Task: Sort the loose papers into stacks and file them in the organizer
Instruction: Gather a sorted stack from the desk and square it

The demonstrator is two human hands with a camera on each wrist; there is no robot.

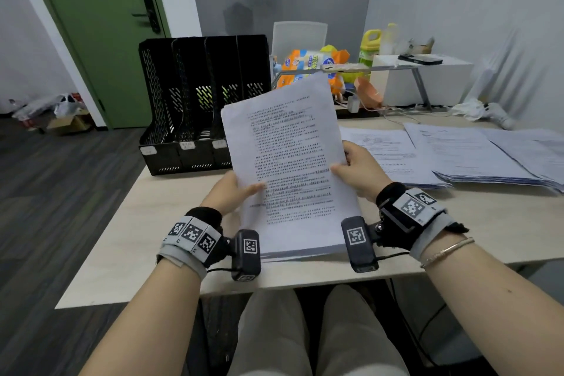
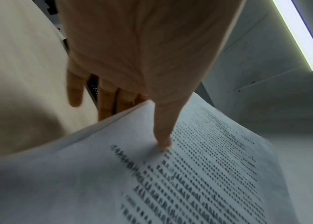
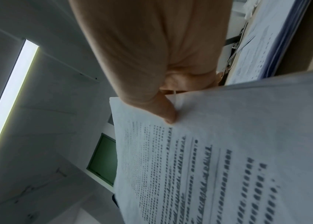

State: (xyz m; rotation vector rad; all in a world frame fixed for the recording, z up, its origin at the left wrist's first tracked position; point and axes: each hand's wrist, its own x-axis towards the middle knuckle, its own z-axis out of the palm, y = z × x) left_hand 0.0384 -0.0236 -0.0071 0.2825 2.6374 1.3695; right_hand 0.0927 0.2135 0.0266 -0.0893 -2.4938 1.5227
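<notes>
Head view showed both hands raising a stack of printed papers (image 1: 287, 162) above the near edge of the desk (image 1: 128, 238), its lower end close to the desktop and its top tipped away toward the far edge. The left hand (image 1: 227, 194) grasped the stack's left side, thumb laid across the printed face and fingers behind it; in the left wrist view that thumb (image 2: 164, 133) pressed flat on the text while the other fingers reached under the sheets. The right hand (image 1: 358, 168) clasped the right side the same way, and the right wrist view showed its thumb (image 3: 168, 115) pinching the top sheet near the margin.

A black mesh organizer (image 1: 195, 101) with upright slots stood at the desk's far left corner, just behind and left of the raised stack. Other loose papers (image 1: 464, 156) lay spread flat in overlapping piles along the right part of the desk, well apart from the organizer. Beyond the far edge a white chair (image 1: 299, 36), colourful packages (image 1: 308, 67) and a green bottle (image 1: 369, 46) were visible, and a green door (image 1: 100, 24) stood to the left.
</notes>
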